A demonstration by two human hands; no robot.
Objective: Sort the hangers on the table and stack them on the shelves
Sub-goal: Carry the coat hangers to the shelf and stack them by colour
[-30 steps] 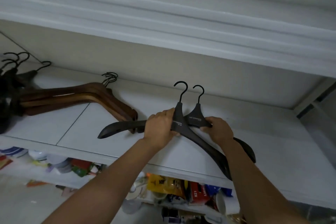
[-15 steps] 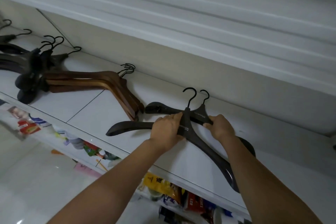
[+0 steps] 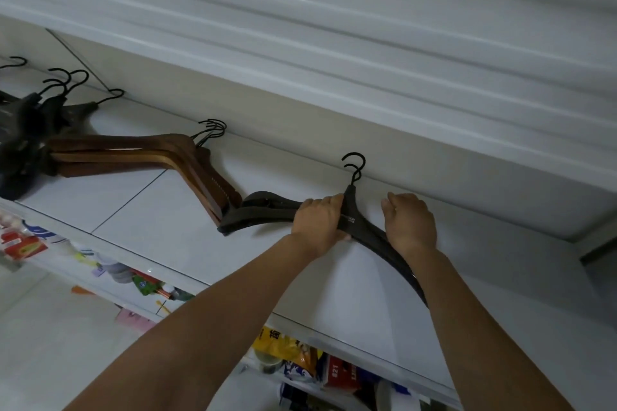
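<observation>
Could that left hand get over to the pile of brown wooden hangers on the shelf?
Probably yes. The left hand grips the black hangers, so it must let go first. The brown wooden hangers lie further left on the same white shelf, with open space above.
</observation>
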